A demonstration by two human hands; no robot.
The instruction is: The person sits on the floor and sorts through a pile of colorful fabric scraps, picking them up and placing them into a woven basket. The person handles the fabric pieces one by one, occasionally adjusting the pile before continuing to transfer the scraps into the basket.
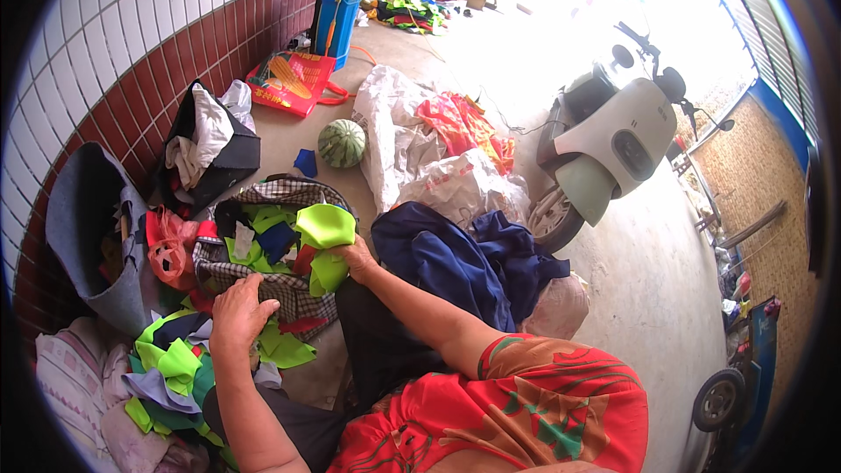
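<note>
Sorting bright fabric scraps by hand

Gripping a lime-green piece of thin cloth near the middle of the frame, the right hand has its fingers closed on the lower fold, so the piece stands up above the fist and a second flap hangs below it. The left hand, lower left of centre, lies palm-down with fingers together and slightly curled on a heap of green, blue and lilac offcuts; whether it pinches one is not clear. Between the hands sits a checked woven bag, open and stuffed with more scraps.

The green cloth looks light, limp and not fragile; it will flop and fold, so an edge or corner pinch should serve best. A dark blue garment lies right of centre, a striped round melon above, and a pale scooter at upper right.
</note>
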